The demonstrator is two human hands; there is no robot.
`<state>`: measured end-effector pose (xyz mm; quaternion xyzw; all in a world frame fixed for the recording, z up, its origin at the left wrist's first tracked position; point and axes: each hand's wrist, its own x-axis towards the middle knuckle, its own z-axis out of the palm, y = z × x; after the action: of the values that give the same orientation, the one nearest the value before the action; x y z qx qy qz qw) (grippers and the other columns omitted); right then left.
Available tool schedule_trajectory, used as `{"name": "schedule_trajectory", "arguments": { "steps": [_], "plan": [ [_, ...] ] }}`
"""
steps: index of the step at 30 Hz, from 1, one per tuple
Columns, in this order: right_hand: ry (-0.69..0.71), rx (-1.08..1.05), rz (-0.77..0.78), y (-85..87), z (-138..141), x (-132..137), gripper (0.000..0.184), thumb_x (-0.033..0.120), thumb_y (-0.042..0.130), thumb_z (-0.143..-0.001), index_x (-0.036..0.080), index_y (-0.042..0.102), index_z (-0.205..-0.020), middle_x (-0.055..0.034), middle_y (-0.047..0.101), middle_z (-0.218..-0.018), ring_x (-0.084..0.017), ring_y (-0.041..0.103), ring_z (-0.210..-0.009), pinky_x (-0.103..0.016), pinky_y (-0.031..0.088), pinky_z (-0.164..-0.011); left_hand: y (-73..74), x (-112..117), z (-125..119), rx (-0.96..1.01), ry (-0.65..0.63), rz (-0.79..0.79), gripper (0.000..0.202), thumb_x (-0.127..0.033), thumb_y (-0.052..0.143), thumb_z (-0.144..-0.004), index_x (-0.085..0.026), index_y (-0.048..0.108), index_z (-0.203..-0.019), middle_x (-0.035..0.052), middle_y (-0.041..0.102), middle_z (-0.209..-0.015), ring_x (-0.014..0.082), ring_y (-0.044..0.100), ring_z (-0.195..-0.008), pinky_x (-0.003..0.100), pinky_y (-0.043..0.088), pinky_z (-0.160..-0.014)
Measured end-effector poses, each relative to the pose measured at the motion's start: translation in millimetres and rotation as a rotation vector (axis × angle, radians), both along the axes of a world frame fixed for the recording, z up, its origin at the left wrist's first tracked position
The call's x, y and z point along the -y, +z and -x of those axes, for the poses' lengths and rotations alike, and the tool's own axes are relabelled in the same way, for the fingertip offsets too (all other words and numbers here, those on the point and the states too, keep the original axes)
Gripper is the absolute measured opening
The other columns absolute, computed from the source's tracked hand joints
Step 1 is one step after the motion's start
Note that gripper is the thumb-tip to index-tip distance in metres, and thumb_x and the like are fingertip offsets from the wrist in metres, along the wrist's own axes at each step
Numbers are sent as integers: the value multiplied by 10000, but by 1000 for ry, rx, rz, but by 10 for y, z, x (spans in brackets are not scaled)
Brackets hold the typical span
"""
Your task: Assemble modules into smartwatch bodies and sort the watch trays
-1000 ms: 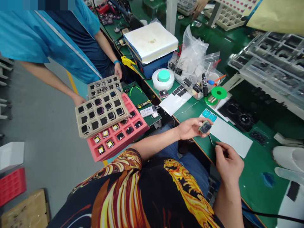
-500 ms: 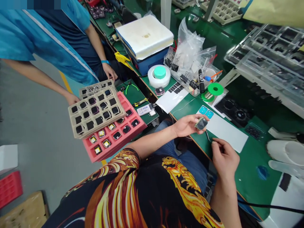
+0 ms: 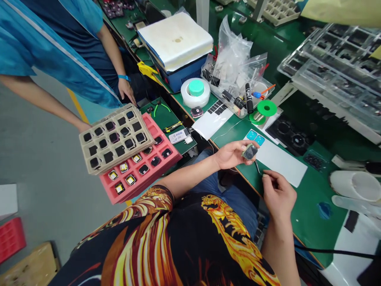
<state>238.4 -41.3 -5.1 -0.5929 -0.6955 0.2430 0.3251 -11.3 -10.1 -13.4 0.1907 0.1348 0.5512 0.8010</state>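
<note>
1. Module (image 3: 250,151): small rounded-square unit, watch-sized look, dark glossy face with a grey sheen and a dark rim. Held over the near edge of the green worktop (image 3: 309,206), just beside a white sheet (image 3: 282,165).
2. Thin metal tip (image 3: 256,167) sticks out below the module, pointing down toward the right hand. Looks like a tweezer or pick end.
3. Hard to make out: the module's underside faces away and its edges are partly behind the fingertips. Can't tell if the tip touches it, or what the tip's full length is. No readable detail on the face.
4. Left hand (image 3: 230,155): arm reaches out over the lap, palm up, fingers curled, module pinched at the fingertips (image 3: 243,147).
5. Right hand (image 3: 278,194): wrist raised, back of hand up, fingers drawn into a narrow pinch, just beside the tip. Can't tell if it grips anything.
6. Nearby: two teal pads (image 3: 251,135) on the sheet's far end. A beige tray (image 3: 116,139) of dark units sits tilted on a pink tray (image 3: 143,174), left of the worktop edge. Co-worker's hand (image 3: 126,90) is beyond them.
</note>
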Motion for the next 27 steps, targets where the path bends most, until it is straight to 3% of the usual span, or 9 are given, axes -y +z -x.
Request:
{"name": "schedule_trajectory", "arguments": {
  "steps": [11, 27],
  "plan": [
    [8, -11, 13, -4, -6, -11, 382, 503, 752, -983, 175, 899, -1115, -87, 821, -908, -206, 697, -726, -325, 585, -733, 33, 1, -10, 3, 12, 23, 443, -340, 784, -734, -128, 736, -1120, 77, 683, -836, 219, 648, -752, 355, 458, -698],
    [32, -29, -12, 24, 7, 5, 345, 463, 753, -996, 168, 890, -1111, -73, 808, -890, -179, 651, -679, -306, 562, -693, 49, 14, -7, -18, 14, 12, 453, -346, 766, -746, -123, 745, -1139, 74, 679, -840, 216, 650, -756, 353, 460, -694]
  ]
}}
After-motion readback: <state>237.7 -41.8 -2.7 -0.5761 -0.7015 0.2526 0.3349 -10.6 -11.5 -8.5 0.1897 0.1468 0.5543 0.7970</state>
